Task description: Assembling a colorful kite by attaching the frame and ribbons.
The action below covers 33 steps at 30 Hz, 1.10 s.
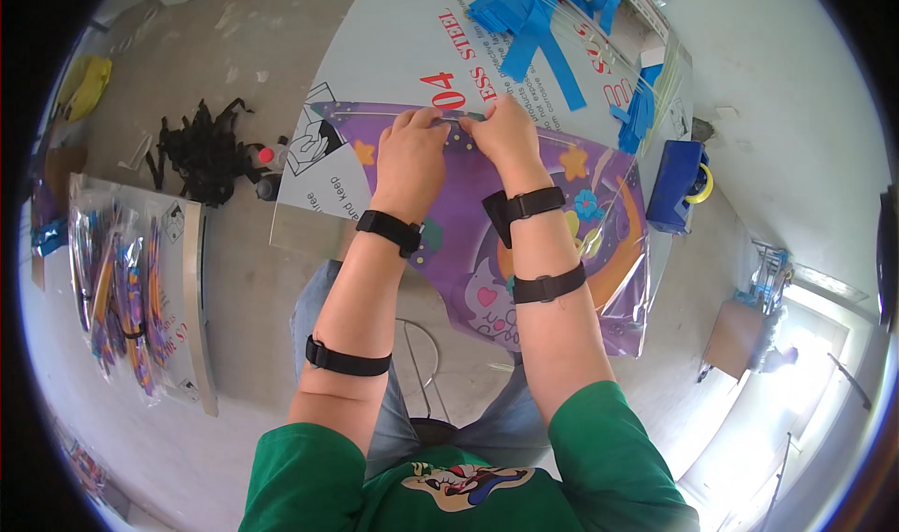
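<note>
A purple printed sheet [459,218] of thin, shiny film lies over the table's front edge and hangs down toward my lap. It carries orange stars, a blue flower and a pink heart. My left hand [412,157] is closed on its far edge, fingers bent over a fold there. Just to the right, my right hand [506,139] pinches the same edge between thumb and fingers. The two hands are close together, with a short stretch of edge between them. Whether a thin rod lies inside the fold I cannot make out.
Blue strips [536,36] and thin pale rods [613,68] lie on the far right of the printed table top [393,54]. A blue tape dispenser [676,185] stands at right. Bagged colourful bundles [131,293] rest on a board at left, near a black heap [206,153].
</note>
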### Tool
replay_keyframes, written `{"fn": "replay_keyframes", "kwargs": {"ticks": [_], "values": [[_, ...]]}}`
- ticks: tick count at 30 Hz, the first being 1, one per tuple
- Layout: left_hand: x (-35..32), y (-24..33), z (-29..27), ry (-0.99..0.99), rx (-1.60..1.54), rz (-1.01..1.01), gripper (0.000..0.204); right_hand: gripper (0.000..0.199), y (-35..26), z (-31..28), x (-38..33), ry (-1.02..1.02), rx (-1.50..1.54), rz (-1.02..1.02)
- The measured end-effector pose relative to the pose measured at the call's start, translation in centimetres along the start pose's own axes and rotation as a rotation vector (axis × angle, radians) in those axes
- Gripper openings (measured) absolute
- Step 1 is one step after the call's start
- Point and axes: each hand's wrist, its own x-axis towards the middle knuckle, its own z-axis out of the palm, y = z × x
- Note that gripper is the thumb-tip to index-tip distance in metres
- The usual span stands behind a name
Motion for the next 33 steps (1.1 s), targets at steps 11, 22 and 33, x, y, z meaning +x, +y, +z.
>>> {"fn": "replay_keyframes", "kwargs": {"ticks": [11,22,33], "values": [[0.1,0.1,0.0,-0.012,-0.004,-0.024,0.025,0.054,-0.5,-1.0,0.9,-0.081,-0.123,0.094],[0.5,0.3,0.0,0.003,-0.001,0.022,0.027,0.049,1.2,-1.2,0.2,0.032,-0.051,-0.160],[-1.3,-1.6,-1.7,0.350,-0.292,0.069,0.043,0.030,11.7,-8.8,-17.8,0.397,0.640,-0.070]]}}
